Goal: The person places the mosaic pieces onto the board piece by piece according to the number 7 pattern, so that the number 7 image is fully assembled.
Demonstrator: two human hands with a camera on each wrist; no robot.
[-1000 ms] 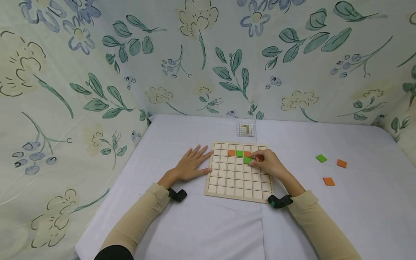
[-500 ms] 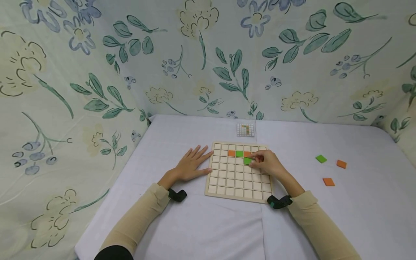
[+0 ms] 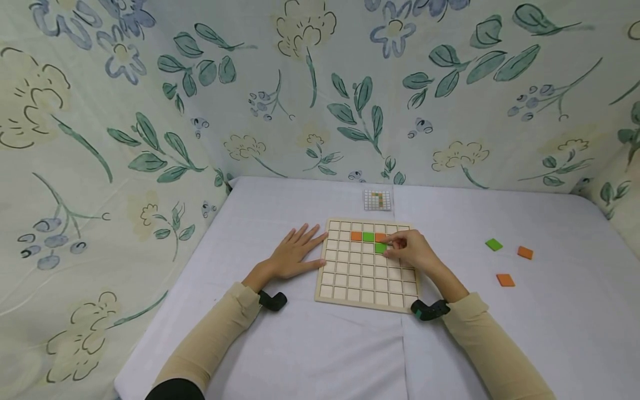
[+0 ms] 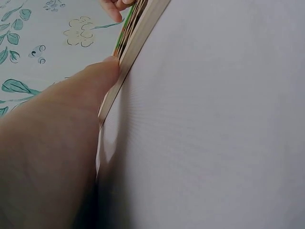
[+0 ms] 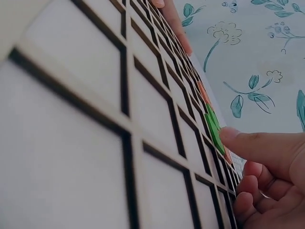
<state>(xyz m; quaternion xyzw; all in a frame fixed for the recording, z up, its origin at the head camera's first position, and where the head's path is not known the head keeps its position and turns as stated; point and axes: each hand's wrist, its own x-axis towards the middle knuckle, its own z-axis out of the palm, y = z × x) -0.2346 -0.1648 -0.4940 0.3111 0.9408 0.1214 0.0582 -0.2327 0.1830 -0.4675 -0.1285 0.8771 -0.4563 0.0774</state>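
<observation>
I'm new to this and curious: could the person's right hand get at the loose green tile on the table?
Probably yes: nothing shows between the right hand and the loose green tile, though that hand's thumb touches another green tile on the board.

Even, diffuse light with soft shadows

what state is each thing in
Board: flat on the table, partly filled
Left hand: spread, touching the board's edge
Right hand: fingers curled, thumb on lower green tile
Lower green tile: touched, seating unclear
Left orange tile: in a cell
Upper green tile: in a cell
Right orange tile: partly hidden
Loose green tile: flat
Two loose orange tiles: flat, apart
Printed card: face up
</observation>
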